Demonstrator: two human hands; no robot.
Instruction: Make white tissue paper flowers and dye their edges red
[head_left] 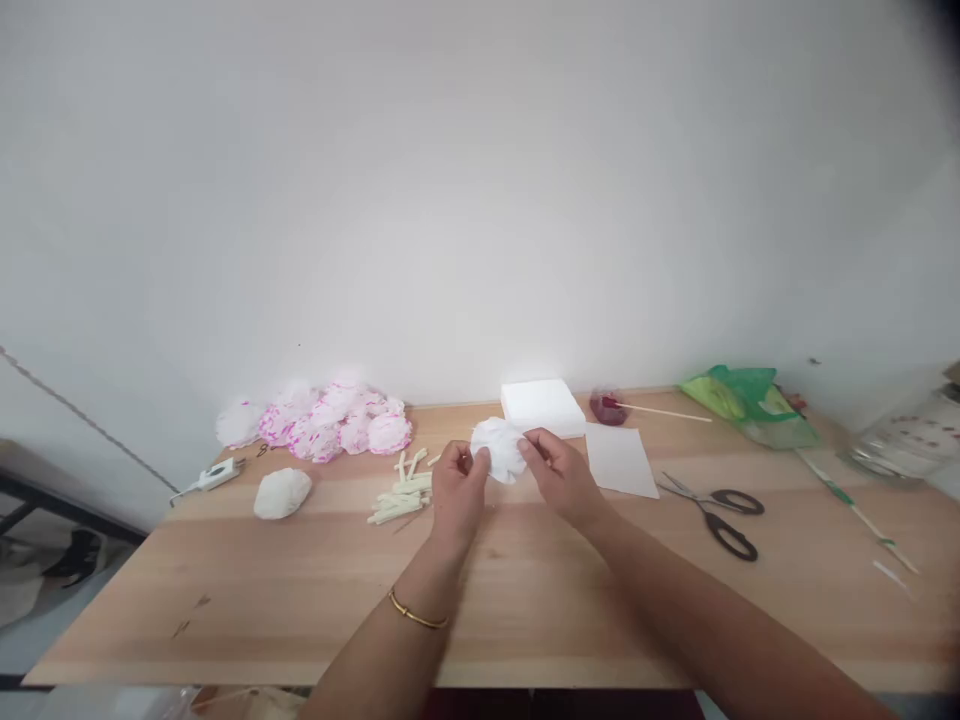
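Note:
A white tissue-paper flower [498,448] with a ruffled edge is held up over the middle of the table. My left hand [459,488] pinches its left rim between thumb and fingers. On the opposite rim, my right hand [559,475] grips it the same way. Behind the flower lies a stack of white tissue paper [544,405]. Short pale-green strips [403,500] are piled just left of my left hand. A white paper sheet [621,460] lies to the right of my right hand.
Pink-edged paper flowers [322,418] are heaped at the back left, near a white bundle [283,493] and a white plug [219,474]. Scissors [712,510], a dark red cup with a stick [607,407], a green bag [750,400] and a glass jar [907,435] stand rightward.

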